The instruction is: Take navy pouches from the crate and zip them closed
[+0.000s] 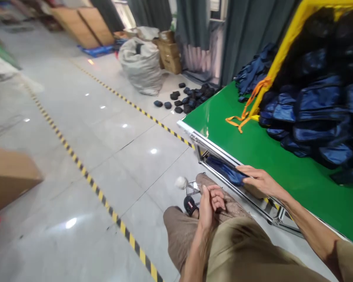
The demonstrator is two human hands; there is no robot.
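My left hand point(211, 203) hovers over my lap, fingers loosely curled and thumb apart, with nothing visible in it. My right hand point(260, 182) is at the edge of the green-topped table point(216, 121), its thumb and fingers closed around something dark that I cannot make out. Just below and left of those fingers, blue fabric point(228, 172) lies on the metal frame under the tabletop. A round white thing point(181, 182) is beyond my left hand, beside a small metal frame point(192, 188) near my shoe.
Blue and black bags point(320, 105) are heaped on the table behind a yellow frame point(278, 60) with an orange strap point(247, 107). Small dark pouches point(194, 98) lie on the floor near a big white sack point(141, 66). A cardboard box point(11, 178) stands left, beyond striped floor tape point(88, 178).
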